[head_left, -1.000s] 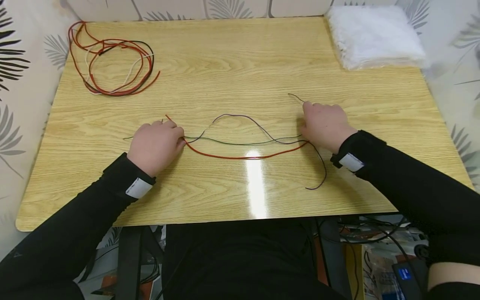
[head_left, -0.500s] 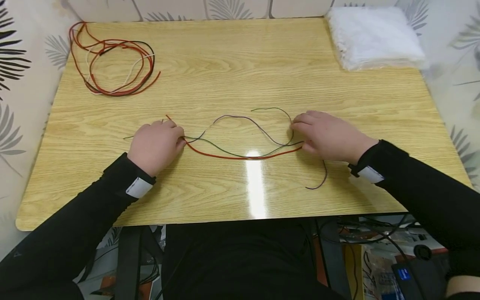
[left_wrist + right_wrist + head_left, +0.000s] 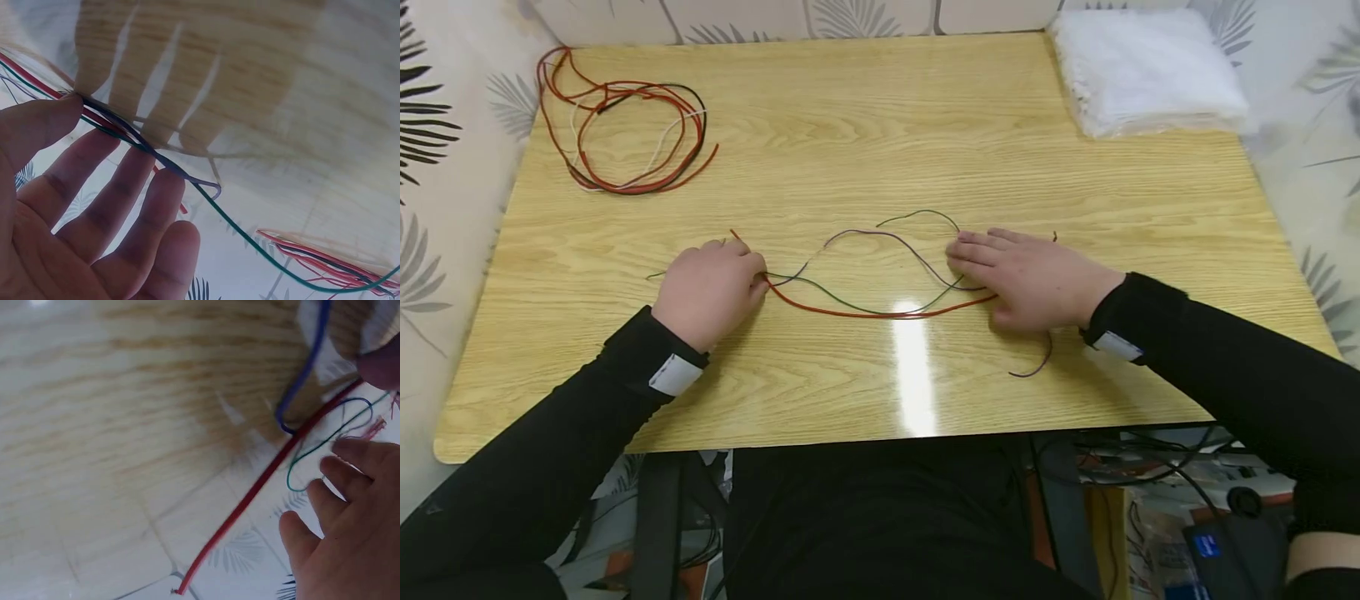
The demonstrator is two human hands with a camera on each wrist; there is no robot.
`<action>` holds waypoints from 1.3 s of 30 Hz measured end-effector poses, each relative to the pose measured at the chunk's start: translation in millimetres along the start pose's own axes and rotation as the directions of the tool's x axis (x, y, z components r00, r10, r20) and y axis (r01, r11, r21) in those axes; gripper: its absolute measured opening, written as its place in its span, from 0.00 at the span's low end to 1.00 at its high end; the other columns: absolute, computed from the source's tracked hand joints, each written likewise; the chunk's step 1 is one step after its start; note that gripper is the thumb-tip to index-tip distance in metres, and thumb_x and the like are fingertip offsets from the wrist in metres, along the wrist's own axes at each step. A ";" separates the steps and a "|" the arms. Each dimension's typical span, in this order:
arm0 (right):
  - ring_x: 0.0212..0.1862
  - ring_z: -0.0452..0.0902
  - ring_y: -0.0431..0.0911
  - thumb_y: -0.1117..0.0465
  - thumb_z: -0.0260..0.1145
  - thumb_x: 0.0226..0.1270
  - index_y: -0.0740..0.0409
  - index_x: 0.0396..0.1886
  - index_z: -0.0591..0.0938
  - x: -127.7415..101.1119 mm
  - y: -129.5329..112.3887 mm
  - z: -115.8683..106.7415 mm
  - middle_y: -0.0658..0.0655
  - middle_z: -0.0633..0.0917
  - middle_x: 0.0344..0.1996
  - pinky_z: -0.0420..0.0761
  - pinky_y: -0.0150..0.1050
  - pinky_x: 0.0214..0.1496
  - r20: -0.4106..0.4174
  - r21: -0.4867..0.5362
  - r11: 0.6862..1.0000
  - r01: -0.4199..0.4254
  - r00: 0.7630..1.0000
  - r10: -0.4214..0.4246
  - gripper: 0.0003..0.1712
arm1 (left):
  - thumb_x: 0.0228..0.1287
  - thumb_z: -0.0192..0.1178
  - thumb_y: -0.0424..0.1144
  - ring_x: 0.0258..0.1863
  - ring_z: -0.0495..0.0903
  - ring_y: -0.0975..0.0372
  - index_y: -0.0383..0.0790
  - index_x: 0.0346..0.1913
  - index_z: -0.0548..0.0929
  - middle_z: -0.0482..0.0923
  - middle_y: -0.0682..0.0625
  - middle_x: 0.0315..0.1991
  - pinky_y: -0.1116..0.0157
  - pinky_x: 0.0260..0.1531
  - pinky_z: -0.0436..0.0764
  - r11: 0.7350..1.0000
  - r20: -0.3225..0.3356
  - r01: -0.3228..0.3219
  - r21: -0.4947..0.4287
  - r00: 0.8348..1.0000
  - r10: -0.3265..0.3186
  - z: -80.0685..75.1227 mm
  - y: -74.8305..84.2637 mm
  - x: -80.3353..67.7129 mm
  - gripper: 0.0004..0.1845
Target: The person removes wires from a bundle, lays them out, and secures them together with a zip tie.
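My left hand (image 3: pixel 709 293) pinches a bundle of thin wires near their left ends; in the left wrist view its thumb lies over them, fingers behind. A red wire (image 3: pixel 865 316), a green wire (image 3: pixel 827 291) and a purple wire (image 3: pixel 887 234) run across the table towards my right hand (image 3: pixel 1030 279). That hand lies over their right part, fingers extended, hiding part of each wire. The green wire's far end curves up past its fingertips. In the right wrist view the red wire (image 3: pixel 250 494) stretches past the loosely spread fingers, and the purple one looks blue.
A loose coil of red, black and white wires (image 3: pixel 640 185) lies at the table's back left. White plastic-wrapped material (image 3: pixel 1150 75) sits at the back right corner. The wooden table (image 3: pixel 850 392) ends at the wall behind; cables and boxes show below its front edge.
My right hand has come left and turned flatter, its fingers opening over the wires. The green wire's right end has swung left. My left hand keeps its place.
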State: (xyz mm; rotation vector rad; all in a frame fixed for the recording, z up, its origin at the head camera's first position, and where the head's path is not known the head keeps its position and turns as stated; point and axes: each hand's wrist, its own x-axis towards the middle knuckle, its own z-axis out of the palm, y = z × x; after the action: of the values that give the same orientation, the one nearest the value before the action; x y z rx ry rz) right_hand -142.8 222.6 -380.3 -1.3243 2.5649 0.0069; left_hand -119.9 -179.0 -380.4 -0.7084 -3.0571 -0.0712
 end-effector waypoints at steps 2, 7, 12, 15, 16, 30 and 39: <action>0.76 0.52 0.56 0.56 0.64 0.61 0.63 0.73 0.65 -1.4 1.6 0.7 0.62 0.64 0.73 0.49 0.50 0.77 -0.004 0.008 1.000 -0.001 1.000 0.001 0.41 | 0.66 0.64 0.39 0.36 0.80 0.47 0.38 0.40 0.86 0.82 0.42 0.38 0.50 0.35 0.78 1.000 0.002 0.000 -0.004 1.000 0.000 0.7 1.2 0.0 0.07; 0.66 0.68 0.57 0.60 0.65 0.64 0.60 0.59 0.79 -13.4 9.9 4.1 0.60 0.77 0.59 0.59 0.52 0.73 -0.113 0.006 1.000 0.015 0.993 -0.014 0.24 | 0.66 0.65 0.37 0.41 0.80 0.46 0.37 0.40 0.87 0.82 0.42 0.44 0.49 0.38 0.79 1.000 -0.012 -0.010 -0.001 1.000 0.010 0.2 0.6 -0.4 0.07; 0.51 0.76 0.54 0.62 0.69 0.66 0.57 0.50 0.83 -27.8 19.2 9.9 0.55 0.83 0.45 0.71 0.52 0.62 -0.183 -0.025 1.000 -0.001 0.983 -0.004 0.13 | 0.64 0.65 0.33 0.41 0.80 0.46 0.37 0.37 0.87 0.84 0.43 0.42 0.49 0.41 0.77 0.999 -0.018 -0.039 -0.021 0.999 0.039 -0.2 -1.9 -0.2 0.03; 0.46 0.78 0.51 0.63 0.70 0.65 0.56 0.46 0.84 -34.4 21.6 12.2 0.53 0.83 0.40 0.75 0.50 0.55 -0.179 -0.013 0.999 -0.034 0.983 0.031 0.10 | 0.63 0.65 0.33 0.39 0.80 0.48 0.38 0.34 0.86 0.84 0.45 0.37 0.49 0.40 0.76 0.998 -0.010 -0.056 -0.030 0.998 0.056 0.8 -3.5 -0.3 0.02; 0.44 0.78 0.51 0.64 0.70 0.65 0.56 0.45 0.84 -36.0 21.6 12.6 0.53 0.83 0.39 0.76 0.49 0.53 -0.174 -0.001 0.999 -0.051 0.983 0.051 0.09 | 0.64 0.65 0.33 0.38 0.80 0.49 0.39 0.33 0.86 0.84 0.46 0.36 0.50 0.39 0.76 0.998 -0.006 -0.062 -0.028 0.998 0.062 1.2 -4.2 -0.3 0.03; 0.32 0.73 0.47 0.68 0.68 0.64 0.57 0.37 0.81 -52.9 34.4 14.3 0.54 0.80 0.32 0.76 0.44 0.36 -0.139 0.067 0.967 -0.247 0.957 0.255 0.04 | 0.67 0.62 0.32 0.24 0.76 0.54 0.38 0.31 0.82 0.77 0.46 0.26 0.55 0.29 0.77 0.995 0.022 -0.091 -0.038 0.996 0.092 6.0 -14.7 0.6 0.05; 0.34 0.75 0.47 0.67 0.68 0.65 0.57 0.38 0.83 -63.9 40.8 16.7 0.54 0.81 0.33 0.77 0.46 0.37 -0.158 0.100 0.955 -0.280 0.943 0.293 0.04 | 0.68 0.61 0.32 0.23 0.73 0.57 0.39 0.31 0.81 0.75 0.47 0.26 0.57 0.28 0.76 0.996 0.024 -0.076 -0.041 0.997 0.077 4.7 -20.0 -5.3 0.06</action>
State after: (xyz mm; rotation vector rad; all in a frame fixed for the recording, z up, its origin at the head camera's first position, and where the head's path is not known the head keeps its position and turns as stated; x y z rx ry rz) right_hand -136.5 299.7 -386.5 -0.9510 2.8504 -0.1560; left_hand -123.9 -199.1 -386.0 -0.8345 -3.0572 -0.1242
